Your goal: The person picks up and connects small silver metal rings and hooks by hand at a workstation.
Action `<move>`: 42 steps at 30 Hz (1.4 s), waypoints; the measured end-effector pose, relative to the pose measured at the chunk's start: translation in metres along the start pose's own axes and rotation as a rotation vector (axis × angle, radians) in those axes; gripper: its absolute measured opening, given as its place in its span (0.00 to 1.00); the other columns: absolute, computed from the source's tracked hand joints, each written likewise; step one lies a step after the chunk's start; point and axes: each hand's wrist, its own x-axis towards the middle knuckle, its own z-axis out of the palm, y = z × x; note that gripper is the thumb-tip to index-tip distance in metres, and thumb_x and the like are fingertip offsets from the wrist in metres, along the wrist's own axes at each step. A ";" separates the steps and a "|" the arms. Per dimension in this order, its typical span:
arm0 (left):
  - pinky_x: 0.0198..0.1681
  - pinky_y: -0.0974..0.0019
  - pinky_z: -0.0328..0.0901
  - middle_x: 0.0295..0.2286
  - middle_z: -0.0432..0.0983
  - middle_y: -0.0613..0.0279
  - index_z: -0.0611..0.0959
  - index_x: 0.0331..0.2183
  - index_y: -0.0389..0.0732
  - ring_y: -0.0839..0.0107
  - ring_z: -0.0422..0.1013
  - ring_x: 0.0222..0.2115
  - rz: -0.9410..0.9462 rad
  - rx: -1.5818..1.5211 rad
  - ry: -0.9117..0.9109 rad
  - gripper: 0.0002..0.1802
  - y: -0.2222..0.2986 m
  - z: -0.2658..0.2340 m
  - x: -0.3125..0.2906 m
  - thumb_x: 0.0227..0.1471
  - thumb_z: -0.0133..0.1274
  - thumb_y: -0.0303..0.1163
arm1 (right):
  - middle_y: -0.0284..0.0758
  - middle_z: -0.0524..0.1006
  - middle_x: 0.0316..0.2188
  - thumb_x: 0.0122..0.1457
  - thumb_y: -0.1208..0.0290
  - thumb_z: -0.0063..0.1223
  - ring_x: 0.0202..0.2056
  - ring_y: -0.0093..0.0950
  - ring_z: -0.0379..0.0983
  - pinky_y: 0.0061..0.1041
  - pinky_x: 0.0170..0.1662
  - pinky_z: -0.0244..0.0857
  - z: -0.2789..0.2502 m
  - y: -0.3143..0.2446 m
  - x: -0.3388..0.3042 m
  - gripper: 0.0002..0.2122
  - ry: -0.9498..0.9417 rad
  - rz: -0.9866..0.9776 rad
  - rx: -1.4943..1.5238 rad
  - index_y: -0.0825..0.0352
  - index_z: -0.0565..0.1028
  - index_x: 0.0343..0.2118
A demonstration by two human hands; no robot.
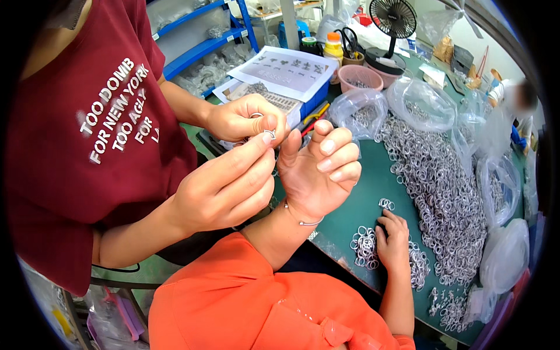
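Note:
My left hand (324,169) is raised with the palm up, its fingers loosely curled and apart, and nothing shows in it. A thin metal bangle (309,223) circles that wrist. Right beside it, a co-worker's two hands (224,189) pinch a small silvery metal piece (270,135), partly hidden by the fingertips. My right hand (395,239) lies on the green table (373,175), fingers stretched, between two small heaps of metal rings (365,248). Just past its fingertips is a little cluster of rings (386,203).
A large mound of metal rings (443,204) spreads over the table's right side, with clear plastic bags (420,105) around it. Farther back stand a pink bowl (360,77), a yellow bottle (333,49), a black fan (393,20) and printed sheets (286,70). The co-worker in maroon (87,146) stands close at left.

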 end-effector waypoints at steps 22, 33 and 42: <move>0.27 0.71 0.63 0.26 0.71 0.67 0.78 0.35 0.43 0.76 0.67 0.25 -0.247 -0.180 0.087 0.09 -0.012 -0.031 -0.033 0.56 0.54 0.37 | 0.44 0.75 0.47 0.49 0.79 0.58 0.48 0.43 0.69 0.40 0.53 0.61 -0.003 -0.004 0.002 0.10 -0.013 0.022 -0.010 0.71 0.77 0.36; 0.25 0.71 0.67 0.28 0.78 0.56 0.81 0.31 0.38 0.71 0.72 0.25 -0.336 -0.310 -0.073 0.13 -0.017 -0.037 -0.042 0.60 0.50 0.38 | 0.43 0.76 0.47 0.48 0.79 0.58 0.48 0.43 0.69 0.40 0.52 0.61 -0.002 -0.003 0.002 0.10 0.000 0.012 -0.009 0.71 0.77 0.36; 0.25 0.73 0.67 0.28 0.78 0.55 0.81 0.32 0.37 0.73 0.72 0.25 -0.349 -0.363 -0.051 0.18 -0.017 -0.039 -0.054 0.59 0.51 0.43 | 0.43 0.76 0.47 0.49 0.79 0.58 0.48 0.43 0.69 0.40 0.52 0.61 -0.002 -0.003 0.000 0.10 -0.003 0.006 -0.003 0.71 0.77 0.36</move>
